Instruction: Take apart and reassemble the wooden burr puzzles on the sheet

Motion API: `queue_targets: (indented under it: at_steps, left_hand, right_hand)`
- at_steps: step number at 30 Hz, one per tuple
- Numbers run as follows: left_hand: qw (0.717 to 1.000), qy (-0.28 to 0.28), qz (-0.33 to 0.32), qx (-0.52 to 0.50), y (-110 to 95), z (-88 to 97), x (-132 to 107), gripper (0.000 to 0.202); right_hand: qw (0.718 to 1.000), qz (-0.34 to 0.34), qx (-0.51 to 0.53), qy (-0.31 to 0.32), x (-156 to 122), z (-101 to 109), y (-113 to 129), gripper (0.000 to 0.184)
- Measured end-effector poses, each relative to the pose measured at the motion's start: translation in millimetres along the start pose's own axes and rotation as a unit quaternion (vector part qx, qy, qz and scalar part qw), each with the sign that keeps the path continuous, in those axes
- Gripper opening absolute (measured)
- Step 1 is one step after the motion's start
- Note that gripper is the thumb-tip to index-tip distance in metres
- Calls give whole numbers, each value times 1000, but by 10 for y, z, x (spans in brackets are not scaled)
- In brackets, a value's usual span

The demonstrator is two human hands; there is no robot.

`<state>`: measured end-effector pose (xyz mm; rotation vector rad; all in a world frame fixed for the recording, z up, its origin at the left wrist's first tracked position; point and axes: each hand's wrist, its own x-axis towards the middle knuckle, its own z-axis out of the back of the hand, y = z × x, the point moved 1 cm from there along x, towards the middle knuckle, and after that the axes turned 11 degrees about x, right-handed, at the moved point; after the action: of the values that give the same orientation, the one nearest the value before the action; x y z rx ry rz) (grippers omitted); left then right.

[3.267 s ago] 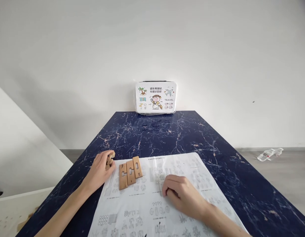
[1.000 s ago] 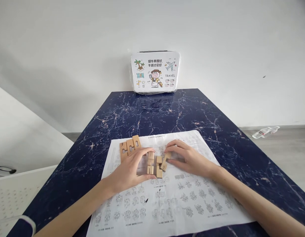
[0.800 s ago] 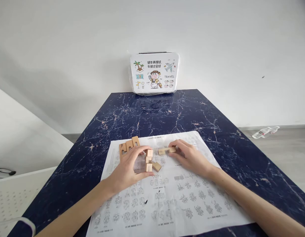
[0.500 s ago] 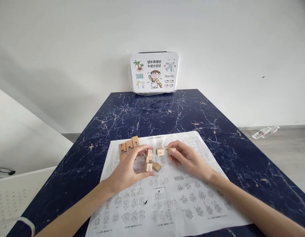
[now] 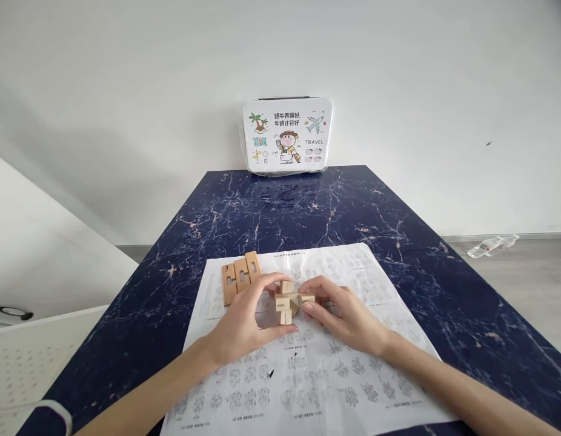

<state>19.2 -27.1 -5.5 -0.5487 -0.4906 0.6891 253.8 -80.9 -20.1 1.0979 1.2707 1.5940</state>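
My left hand (image 5: pixel 239 321) is closed, thumb and fingertips gripping the two ends of a notched wooden puzzle block (image 5: pixel 285 317) above the printed sheet. In my right hand (image 5: pixel 348 315) a second wooden puzzle block (image 5: pixel 306 298) is pinched between thumb and fingers. Its near end meets the middle of the first block, and handwritten marks show on the wood. Another angled wooden part sits between them, partly covered. Whether the parts interlock I cannot tell. Three flat wooden pieces with slots (image 5: pixel 241 277) lie side by side just beyond my left hand.
A large paper sheet (image 5: pixel 321 387) with printed assembly drawings lies under both hands on the dark blue marbled table (image 5: pixel 280 224). A white cartoon-printed case (image 5: pixel 287 136) leans on the wall at the far edge. A clear plastic bottle (image 5: pixel 492 245) lies on the floor at right.
My right hand has moved left and slightly down, bringing its block against the one in my left hand. Before, a gap separated them. The view has shifted slightly.
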Motion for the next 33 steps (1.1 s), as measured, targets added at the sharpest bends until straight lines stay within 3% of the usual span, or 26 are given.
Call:
queue_targets:
  at_steps: [8,18,33]
  left_hand:
    - [999,4,-42,12,-6,-40,-50,74]
    - [987,-34,-153,20,-19,-71,-79,64]
    - [977,-68,-180,96,-82,-67,-59,58]
  right_hand:
    - [999,-21,-10,28,5,-13,11,28]
    - [998,-45,-18,34,17,-40,53,39]
    - [998,-61,-11,-21,6,-144,74,48]
